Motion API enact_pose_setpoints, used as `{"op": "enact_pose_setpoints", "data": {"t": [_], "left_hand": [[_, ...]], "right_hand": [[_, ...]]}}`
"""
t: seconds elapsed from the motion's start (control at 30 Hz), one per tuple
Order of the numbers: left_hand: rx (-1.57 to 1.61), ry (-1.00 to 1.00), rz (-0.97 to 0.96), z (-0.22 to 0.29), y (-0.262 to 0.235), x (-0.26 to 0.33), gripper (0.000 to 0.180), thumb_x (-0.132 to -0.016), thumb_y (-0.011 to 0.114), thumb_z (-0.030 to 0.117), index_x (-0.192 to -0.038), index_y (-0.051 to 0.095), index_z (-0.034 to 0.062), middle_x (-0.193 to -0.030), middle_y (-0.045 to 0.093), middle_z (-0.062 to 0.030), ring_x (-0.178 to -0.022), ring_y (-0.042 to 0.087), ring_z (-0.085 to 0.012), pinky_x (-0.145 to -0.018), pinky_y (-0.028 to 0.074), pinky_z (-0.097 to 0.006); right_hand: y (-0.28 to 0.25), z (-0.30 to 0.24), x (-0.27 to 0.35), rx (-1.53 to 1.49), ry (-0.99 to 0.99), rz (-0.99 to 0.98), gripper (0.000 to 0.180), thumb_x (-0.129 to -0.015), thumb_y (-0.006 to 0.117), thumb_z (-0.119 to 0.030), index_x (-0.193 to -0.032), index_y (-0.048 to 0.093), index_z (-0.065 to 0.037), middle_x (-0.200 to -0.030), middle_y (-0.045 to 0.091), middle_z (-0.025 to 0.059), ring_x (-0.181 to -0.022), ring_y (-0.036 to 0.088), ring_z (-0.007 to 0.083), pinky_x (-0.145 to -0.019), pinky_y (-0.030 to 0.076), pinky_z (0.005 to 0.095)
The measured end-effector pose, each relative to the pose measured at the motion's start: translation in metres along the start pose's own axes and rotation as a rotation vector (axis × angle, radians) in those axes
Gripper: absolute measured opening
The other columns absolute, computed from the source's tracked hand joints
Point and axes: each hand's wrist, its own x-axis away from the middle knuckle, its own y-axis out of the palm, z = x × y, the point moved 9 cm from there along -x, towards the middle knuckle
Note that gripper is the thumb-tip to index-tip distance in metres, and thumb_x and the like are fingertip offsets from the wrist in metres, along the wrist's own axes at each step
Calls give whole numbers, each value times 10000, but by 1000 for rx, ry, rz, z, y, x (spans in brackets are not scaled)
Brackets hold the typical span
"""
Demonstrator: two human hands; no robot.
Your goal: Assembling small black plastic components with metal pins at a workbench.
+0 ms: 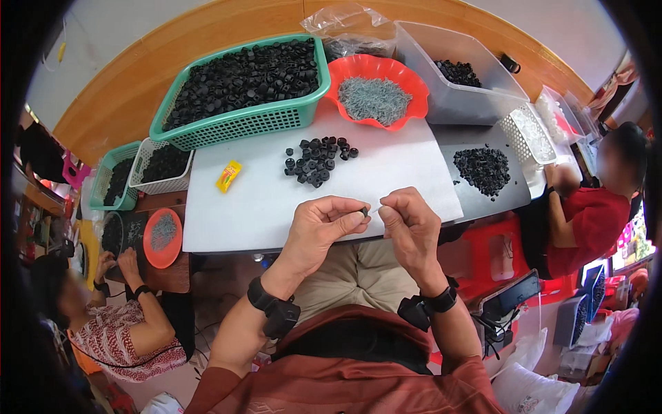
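Over the front edge of the white sheet (234, 224), my left hand (318, 226) pinches a small black plastic part (364, 211) between thumb and fingertips. Close beside it, my right hand (415, 231) is closed in a pinch; whatever its fingertips hold is too small to make out. A loose pile of round black plastic pieces (317, 162) lies on the sheet beyond my hands. Behind that pile stands a red scalloped bowl (418, 114) heaped with thin grey metal pins or screws (376, 100).
A green basket (241, 123) of black pieces stands at the back left. Near it lies a yellow packet (228, 176). At right, a clear bin (476, 102) sits behind a heap of tiny black parts (481, 171). People work at left (131, 331) and right (593, 221).
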Motion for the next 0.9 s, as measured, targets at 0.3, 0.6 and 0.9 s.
{"op": "enact_pose_setpoints", "data": {"t": [0.3,0.6,0.9], "left_hand": [[-3,-17,-10,-8,26,3,184,-961,703,15,-1138,695,-34,-1075,741,-141,-962,740,-193,-879,641,-323],[6,-53,-52,-13,45,4,199,-982,684,28,-1167,684,-47,-1093,727,-127,-977,725,-169,-891,624,-307],[88,-69,-19,-14,44,6,185,-978,680,20,-1157,695,-22,-1073,739,-118,-971,734,-163,-888,633,-287]], "right_hand": [[-12,-14,8,55,-176,41,94,-947,679,38,-1034,661,6,-974,629,80,-773,608,136,-670,496,273],[-26,-32,21,103,-312,105,84,-954,674,41,-1027,644,12,-988,615,105,-662,588,142,-539,468,271],[-30,-29,24,237,-320,99,138,-927,704,36,-1043,638,-1,-985,627,131,-721,631,211,-599,513,314]]}}
